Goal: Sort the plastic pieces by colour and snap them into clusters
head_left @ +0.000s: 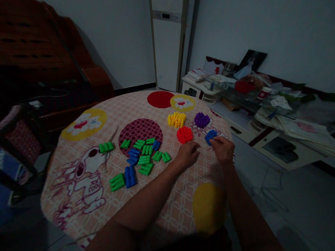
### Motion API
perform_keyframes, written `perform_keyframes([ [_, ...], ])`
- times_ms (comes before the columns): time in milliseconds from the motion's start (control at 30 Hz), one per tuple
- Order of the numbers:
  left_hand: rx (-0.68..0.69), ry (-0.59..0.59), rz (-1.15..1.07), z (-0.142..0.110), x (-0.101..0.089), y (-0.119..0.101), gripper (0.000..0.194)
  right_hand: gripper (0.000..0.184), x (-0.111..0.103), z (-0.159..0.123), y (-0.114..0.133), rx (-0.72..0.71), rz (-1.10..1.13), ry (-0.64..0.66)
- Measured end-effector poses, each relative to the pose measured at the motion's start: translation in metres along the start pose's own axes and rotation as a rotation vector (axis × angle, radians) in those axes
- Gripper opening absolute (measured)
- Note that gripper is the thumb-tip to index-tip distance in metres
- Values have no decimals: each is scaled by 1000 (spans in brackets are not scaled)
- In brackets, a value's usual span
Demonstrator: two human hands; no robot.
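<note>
On a round table with a cartoon cloth lie stacked clusters of plastic pegs: yellow, purple, red and a small blue cluster. My right hand pinches the near edge of the blue cluster, fingers closed on it. My left hand rests curled on the cloth just below the red cluster; whether anything is in it is hidden. Loose green pegs and blue pegs are scattered to the left of my left hand.
A chair with a patterned cushion stands at the table's left. A low white cabinet piled with papers and clutter runs along the right wall. A white refrigerator stands behind the table.
</note>
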State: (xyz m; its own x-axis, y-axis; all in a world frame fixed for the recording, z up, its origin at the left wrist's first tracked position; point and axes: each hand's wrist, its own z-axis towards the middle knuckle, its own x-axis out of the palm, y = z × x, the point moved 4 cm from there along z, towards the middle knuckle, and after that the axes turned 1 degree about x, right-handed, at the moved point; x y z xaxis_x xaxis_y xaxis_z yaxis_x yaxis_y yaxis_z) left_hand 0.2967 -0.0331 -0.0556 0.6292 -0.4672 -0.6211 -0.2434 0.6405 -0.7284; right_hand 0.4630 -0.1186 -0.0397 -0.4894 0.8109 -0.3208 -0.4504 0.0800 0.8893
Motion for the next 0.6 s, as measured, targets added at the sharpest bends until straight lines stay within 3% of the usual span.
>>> perform_keyframes([
  [300, 14, 21, 50, 1, 2, 0, 28, 26, 18, 10, 5, -173, -542, -33],
  [600, 24, 37, 47, 1, 1, 0, 26, 26, 18, 6, 4, -144, -670, -69],
])
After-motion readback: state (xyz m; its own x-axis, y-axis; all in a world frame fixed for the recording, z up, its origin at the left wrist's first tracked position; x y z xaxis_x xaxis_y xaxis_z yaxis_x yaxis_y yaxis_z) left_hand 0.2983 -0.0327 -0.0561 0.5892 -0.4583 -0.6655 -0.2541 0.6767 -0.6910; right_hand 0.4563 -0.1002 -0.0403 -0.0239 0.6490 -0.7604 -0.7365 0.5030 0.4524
